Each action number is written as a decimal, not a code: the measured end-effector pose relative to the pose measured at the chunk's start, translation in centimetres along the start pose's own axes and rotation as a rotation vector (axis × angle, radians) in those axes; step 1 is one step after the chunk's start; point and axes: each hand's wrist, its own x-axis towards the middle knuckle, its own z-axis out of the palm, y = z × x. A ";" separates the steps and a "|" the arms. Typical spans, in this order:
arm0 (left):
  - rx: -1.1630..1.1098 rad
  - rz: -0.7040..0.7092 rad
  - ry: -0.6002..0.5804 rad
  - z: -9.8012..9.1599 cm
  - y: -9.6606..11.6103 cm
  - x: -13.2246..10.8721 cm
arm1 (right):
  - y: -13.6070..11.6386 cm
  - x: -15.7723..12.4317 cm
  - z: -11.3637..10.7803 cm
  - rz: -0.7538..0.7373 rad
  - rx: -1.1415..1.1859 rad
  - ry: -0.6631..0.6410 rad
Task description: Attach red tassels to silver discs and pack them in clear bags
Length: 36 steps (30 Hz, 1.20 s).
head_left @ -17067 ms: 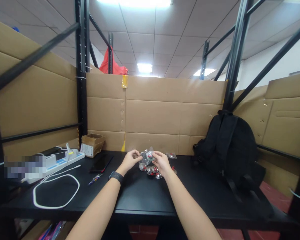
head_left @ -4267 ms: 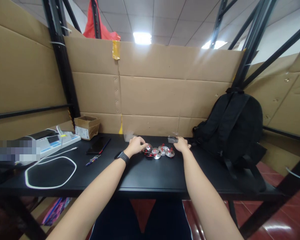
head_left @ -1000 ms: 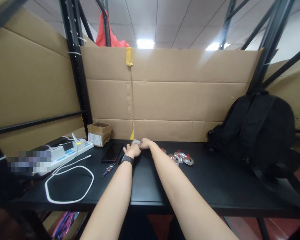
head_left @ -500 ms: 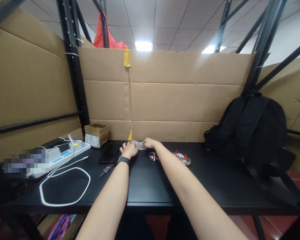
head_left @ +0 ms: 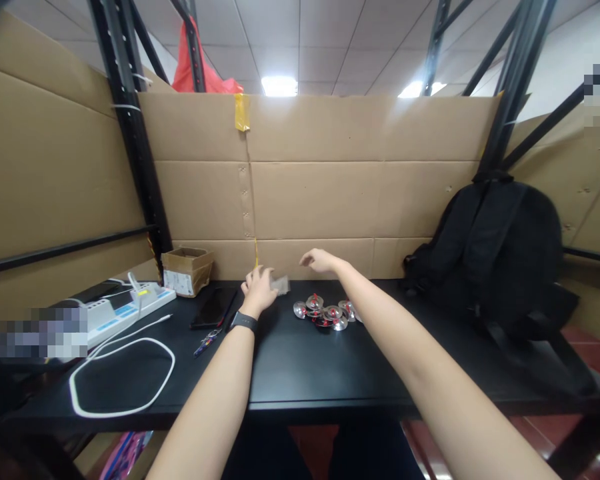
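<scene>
Several shiny metal discs with red loops [head_left: 333, 313] lie in a cluster on the black table [head_left: 300, 380]. My left hand [head_left: 259, 291], with a dark watch on the wrist, is at the back of the table, fingers spread, beside a small clear plastic bag [head_left: 281, 285]. Whether its fingertips touch the bag is unclear. Above the table's back edge, my right hand [head_left: 319, 261] hovers in front of the cardboard, fingers loosely extended and nothing visible in them. Its forearm covers the right end of the disc cluster.
Left of my left hand lie a dark phone [head_left: 213, 308], a keychain [head_left: 207, 341] and an open cardboard box [head_left: 187, 270]. Farther left are a power strip [head_left: 125, 313] and a white cable [head_left: 123, 413]. A black backpack [head_left: 500, 260] stands at the right.
My right hand has let go of the plastic bag and lifted up and to the right. More of the metal discs shows. My left hand is slightly higher, its fingers spread. The camera view has shifted slightly.
</scene>
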 end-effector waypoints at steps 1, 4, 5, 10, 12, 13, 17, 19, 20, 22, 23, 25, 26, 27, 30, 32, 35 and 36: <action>-0.009 0.020 0.029 -0.3 0.5 -0.2 | 0.4 -1.2 -0.1 -0.020 -0.025 -0.026; -0.039 0.113 0.095 -0.9 2.2 -0.7 | 0.8 -5.0 1.0 -0.054 -0.084 -0.164; -0.048 0.145 0.096 -1.0 2.8 -0.9 | 0.6 -6.2 1.7 -0.065 -0.086 -0.158; -0.075 0.286 -0.092 -0.5 4.8 -1.6 | -0.6 -10.3 4.9 -0.116 0.025 -0.005; -0.117 0.353 -0.218 0.2 4.7 -1.7 | -0.7 -10.9 5.6 -0.112 0.034 0.026; -0.147 0.381 -0.289 0.5 4.5 -1.8 | -0.6 -11.1 5.9 -0.110 0.023 0.042; -0.237 0.401 -0.401 1.9 3.4 -1.7 | 0.0 -11.8 6.6 -0.087 -0.018 0.147; -0.228 0.399 -0.366 2.3 3.3 -1.7 | 0.1 -12.2 6.7 -0.087 0.010 0.199; -0.223 0.404 -0.365 2.3 3.3 -1.7 | 0.0 -12.3 6.8 -0.094 0.034 0.214; -0.218 0.421 -0.373 2.1 3.4 -1.8 | -0.2 -12.5 6.8 -0.096 0.083 0.239; -0.215 0.438 -0.372 1.9 3.5 -1.9 | -0.3 -12.5 6.8 -0.097 0.103 0.249; -0.208 0.489 -0.339 1.3 3.6 -2.0 | -0.4 -12.5 6.8 -0.094 0.130 0.262; -0.207 0.520 -0.316 1.0 3.6 -2.1 | -0.4 -12.4 6.8 -0.093 0.139 0.264; -0.210 0.550 -0.300 0.7 3.7 -2.1 | -0.4 -12.4 6.8 -0.089 0.148 0.265; -0.229 0.610 -0.326 0.3 3.8 -2.2 | 0.0 -12.4 6.8 -0.070 0.176 0.269; -0.232 0.617 -0.348 0.3 3.8 -2.2 | 0.4 -12.3 6.9 -0.057 0.189 0.281; -0.229 0.597 -0.334 0.7 3.8 -2.0 | 0.7 -12.2 7.0 -0.045 0.198 0.304; -0.232 0.589 -0.333 0.8 3.8 -2.0 | 0.8 -12.2 7.1 -0.044 0.201 0.310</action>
